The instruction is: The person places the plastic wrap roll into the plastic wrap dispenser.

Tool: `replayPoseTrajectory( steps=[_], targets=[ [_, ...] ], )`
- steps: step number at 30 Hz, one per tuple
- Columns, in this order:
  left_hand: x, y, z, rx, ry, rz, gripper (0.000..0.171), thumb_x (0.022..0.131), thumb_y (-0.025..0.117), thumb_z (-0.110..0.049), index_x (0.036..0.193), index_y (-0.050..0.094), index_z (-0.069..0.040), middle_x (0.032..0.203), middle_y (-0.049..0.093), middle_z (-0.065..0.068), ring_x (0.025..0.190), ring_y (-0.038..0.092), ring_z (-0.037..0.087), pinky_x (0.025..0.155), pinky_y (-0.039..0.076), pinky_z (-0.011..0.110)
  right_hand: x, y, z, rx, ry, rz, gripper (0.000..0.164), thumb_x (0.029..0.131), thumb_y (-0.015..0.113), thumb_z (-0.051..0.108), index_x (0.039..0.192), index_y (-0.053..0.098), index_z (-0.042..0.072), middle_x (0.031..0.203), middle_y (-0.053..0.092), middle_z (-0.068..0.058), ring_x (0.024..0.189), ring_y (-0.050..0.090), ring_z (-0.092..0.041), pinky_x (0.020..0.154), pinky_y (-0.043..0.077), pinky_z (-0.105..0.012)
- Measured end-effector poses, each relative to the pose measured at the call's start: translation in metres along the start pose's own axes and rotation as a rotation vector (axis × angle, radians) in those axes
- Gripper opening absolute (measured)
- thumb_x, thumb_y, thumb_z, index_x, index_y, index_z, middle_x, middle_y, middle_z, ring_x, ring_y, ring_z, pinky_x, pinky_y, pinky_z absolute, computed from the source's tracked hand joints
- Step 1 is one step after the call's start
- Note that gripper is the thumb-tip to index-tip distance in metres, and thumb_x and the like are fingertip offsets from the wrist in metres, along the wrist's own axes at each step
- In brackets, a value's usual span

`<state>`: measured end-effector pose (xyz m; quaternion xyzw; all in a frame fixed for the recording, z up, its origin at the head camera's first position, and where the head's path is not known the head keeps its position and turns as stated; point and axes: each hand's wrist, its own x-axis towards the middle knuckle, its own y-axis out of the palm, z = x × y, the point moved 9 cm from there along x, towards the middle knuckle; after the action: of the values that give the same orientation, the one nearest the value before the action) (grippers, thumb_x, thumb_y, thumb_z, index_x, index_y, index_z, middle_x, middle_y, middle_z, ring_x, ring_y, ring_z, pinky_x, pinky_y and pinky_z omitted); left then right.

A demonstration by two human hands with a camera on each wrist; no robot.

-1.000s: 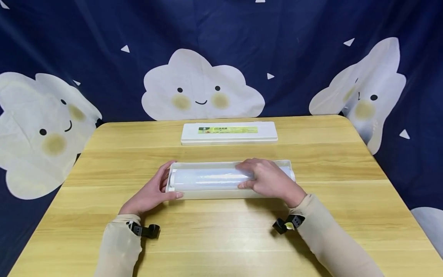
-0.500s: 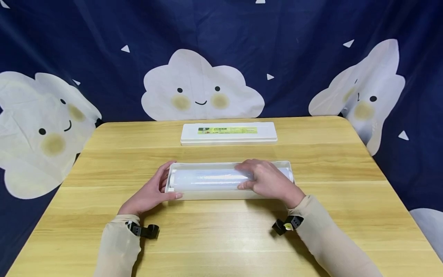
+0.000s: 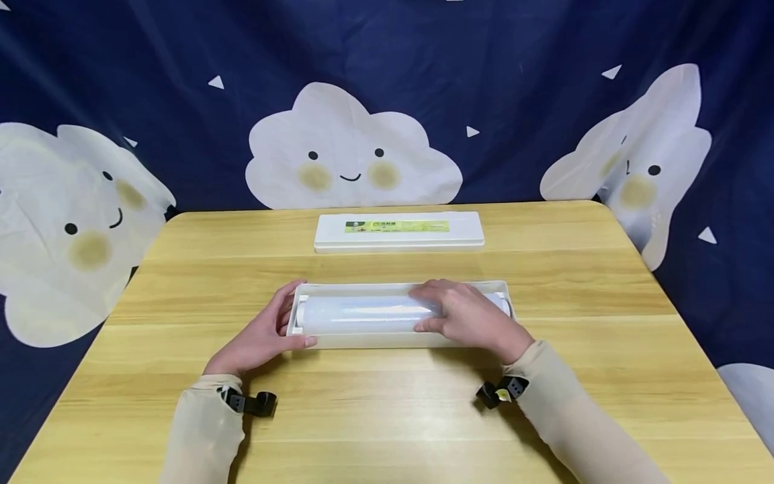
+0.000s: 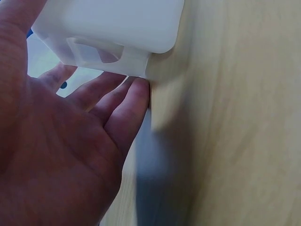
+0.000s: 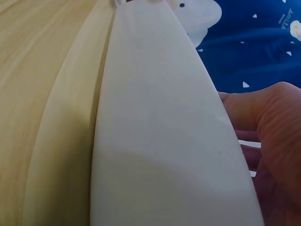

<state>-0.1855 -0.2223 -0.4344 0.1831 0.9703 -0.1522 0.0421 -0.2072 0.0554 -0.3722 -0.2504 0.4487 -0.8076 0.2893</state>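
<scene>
An open white plastic box (image 3: 375,341) lies lengthwise across the table, holding a clear, shiny roll of cling film (image 3: 357,313). At the box's left end, my left hand (image 3: 266,329) grips it, thumb on the front wall and fingers around the end. My right hand (image 3: 468,312) reaches over the box from the right and holds the roll between thumb and fingers, covering part of it. In the left wrist view, the box's end (image 4: 113,23) shows above my left hand (image 4: 61,146). The right wrist view has the box's long wall (image 5: 160,117) beside my right hand (image 5: 282,127).
Behind the box lies a long white lid-like piece (image 3: 393,240) with a green and yellow label. The wooden table (image 3: 387,417) reaches back to a dark blue curtain (image 3: 387,40) printed with clouds. Each wrist wears a small black camera.
</scene>
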Motion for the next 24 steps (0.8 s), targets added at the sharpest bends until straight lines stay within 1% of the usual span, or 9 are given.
replayPoseTrajectory(
  steps=[6,12,19,24],
  targets=[
    [-0.001,0.0,0.0,0.014,-0.002,-0.002,0.103,0.08,0.083,-0.015,0.157,0.013,-0.019,0.151,0.033,0.016,0.13,0.042,0.033,0.095,0.044,0.022,0.0,-0.002,0.003,-0.045,-0.022,0.007,0.056,0.087,0.076,0.036,0.131,0.062,0.005,0.128,0.062,-0.008,0.118,0.057,-0.024,0.097,0.047,-0.042],
    [-0.001,0.0,-0.001,0.007,0.0,0.001,0.104,0.08,0.083,-0.014,0.157,0.013,-0.019,0.152,0.032,0.017,0.132,0.04,0.034,0.095,0.044,0.022,-0.001,-0.014,0.006,-0.023,-0.036,-0.052,0.046,0.087,0.077,0.033,0.125,0.066,0.008,0.124,0.061,0.0,0.114,0.057,-0.018,0.094,0.048,-0.038],
    [0.0,0.0,0.0,0.019,-0.002,0.0,0.103,0.08,0.084,-0.014,0.156,0.014,-0.019,0.152,0.032,0.017,0.132,0.04,0.033,0.096,0.044,0.022,-0.002,-0.02,0.008,-0.027,-0.033,-0.051,0.046,0.09,0.073,0.034,0.127,0.065,0.008,0.126,0.06,-0.002,0.118,0.054,-0.019,0.098,0.045,-0.039],
    [-0.001,0.001,-0.001,0.005,0.011,0.008,0.102,0.081,0.083,-0.014,0.156,0.014,-0.019,0.152,0.032,0.017,0.132,0.04,0.033,0.096,0.044,0.023,-0.002,-0.024,0.006,-0.011,-0.026,-0.049,0.044,0.092,0.071,0.033,0.127,0.064,0.007,0.126,0.06,-0.002,0.119,0.054,-0.019,0.099,0.045,-0.038]
  ],
)
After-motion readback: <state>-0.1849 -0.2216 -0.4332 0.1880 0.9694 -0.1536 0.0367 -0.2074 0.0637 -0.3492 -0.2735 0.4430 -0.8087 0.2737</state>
